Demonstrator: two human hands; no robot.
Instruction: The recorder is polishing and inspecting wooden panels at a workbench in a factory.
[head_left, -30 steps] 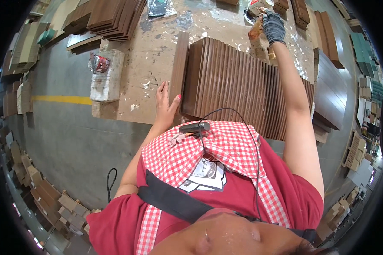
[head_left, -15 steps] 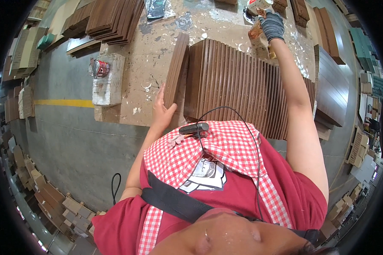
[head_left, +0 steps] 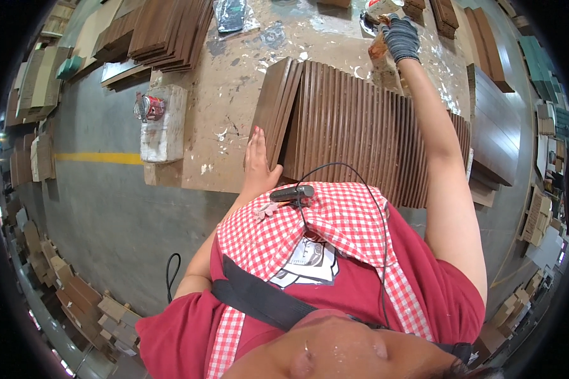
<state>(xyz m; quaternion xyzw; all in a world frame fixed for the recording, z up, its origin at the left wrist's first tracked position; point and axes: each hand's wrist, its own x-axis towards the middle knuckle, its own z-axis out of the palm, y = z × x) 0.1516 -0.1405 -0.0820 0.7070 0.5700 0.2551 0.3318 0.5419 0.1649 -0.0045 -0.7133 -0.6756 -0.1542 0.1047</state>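
Observation:
My bare left hand (head_left: 257, 165) is at the near end of a brown board (head_left: 270, 104) at the left of a long row of upright brown boards (head_left: 354, 126). Its fingers lie along the board's left face, with the thumb round the near end. The board leans against the row at its far end, leaving a dark gap nearer me. My right hand, in a grey striped glove (head_left: 401, 41), is closed far ahead beside a white can (head_left: 384, 7). What its fingers hold is hidden. Just left of the glove lies a brown-stained piece (head_left: 379, 49).
The worktable (head_left: 218, 148) is spattered with paint. On its left a red can (head_left: 152, 108) stands on a white-wrapped block (head_left: 162, 136). Brown boards (head_left: 171, 31) are stacked at far left, and a dark panel (head_left: 496, 126) lies at right. A black cable (head_left: 344, 165) hangs before my apron.
My left hand has moved right, and the board with it now rests against the row, its broad left face turned into view. My right hand has hardly moved.

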